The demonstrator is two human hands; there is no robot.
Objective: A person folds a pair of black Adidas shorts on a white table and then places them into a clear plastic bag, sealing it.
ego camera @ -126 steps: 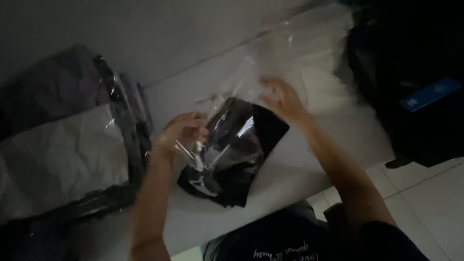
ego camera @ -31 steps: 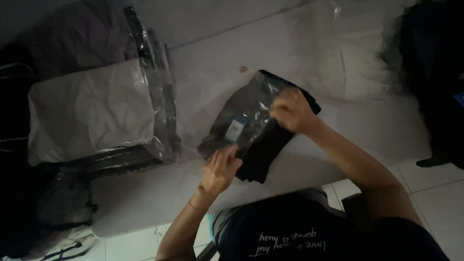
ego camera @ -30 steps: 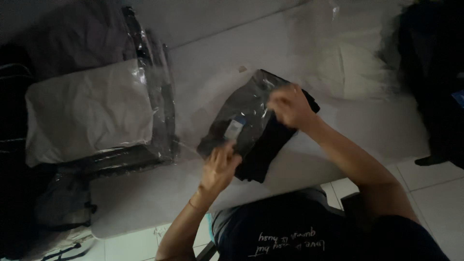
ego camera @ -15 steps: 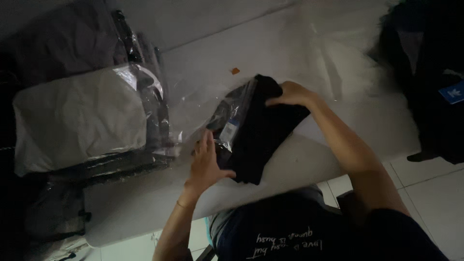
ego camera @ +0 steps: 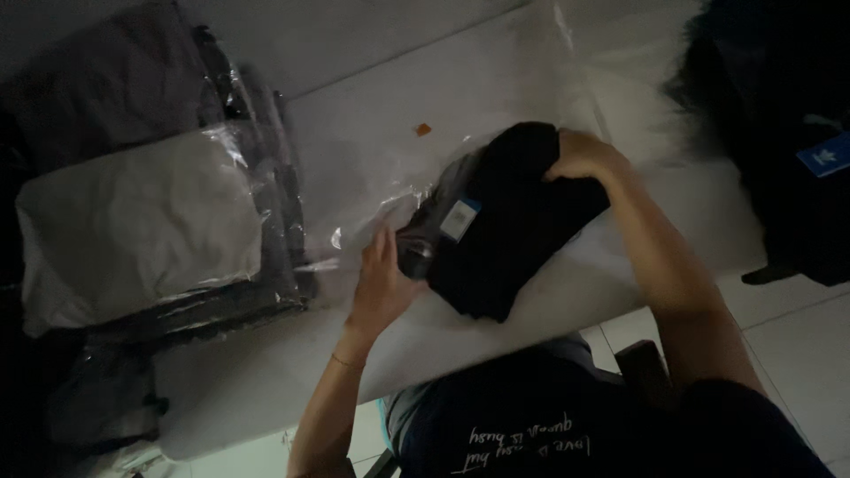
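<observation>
Comparing this moment with the view from half a second earlier, the folded black garment (ego camera: 513, 221) had slid farther into its clear plastic bag (ego camera: 416, 190), and the right hand (ego camera: 580, 159) had shifted from lying flat on top of the fabric to curling over the garment's far end. The left hand (ego camera: 381, 283) had stayed at the bag's near-left side, spread open against the film. A second earlier the bundle had lain closer to the middle of the worktop (ego camera: 372, 106) with the right hand pinching its top; now it sat nearer the worktop's near edge, just in front of the person's body. In my judgement this meant the packing of the garment was well along, with the bag's mouth not yet closed.

The right hand's fingers were clenched over the rounded far end of the black garment, gripping fabric. The left hand's fingers were released and splayed, pressing flat on the plastic beside the garment's left edge, near a small light label (ego camera: 459, 217); the dim light hid whether they touched cloth or only film.

A stack of bagged garments (ego camera: 142, 230), grey on top, lay toward the worktop's left end, well apart from the hands. A small orange scrap (ego camera: 423, 129) lay just beyond the bag, toward the far edge.
</observation>
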